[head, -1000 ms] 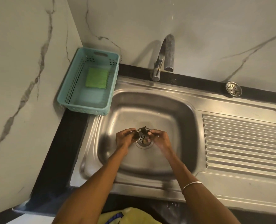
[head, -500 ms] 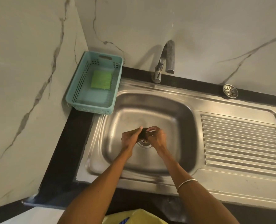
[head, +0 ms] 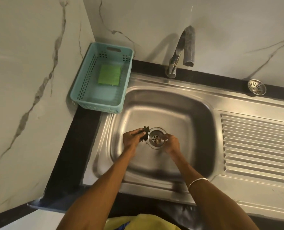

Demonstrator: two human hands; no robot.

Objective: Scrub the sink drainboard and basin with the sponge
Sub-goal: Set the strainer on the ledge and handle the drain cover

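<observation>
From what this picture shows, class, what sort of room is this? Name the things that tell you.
Most likely a home kitchen: a stainless steel sink with a ribbed drainboard, a tap against a marble-look wall, and a green sponge in a teal basket.

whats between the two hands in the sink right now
The drain in the basin floor lies between them in the head view. The left hand pinches dark debris at its rim; the right hand sits opposite.

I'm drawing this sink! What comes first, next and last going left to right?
Teal basket → green sponge → left hand holding dark debris → drain → right hand → drainboard
</observation>
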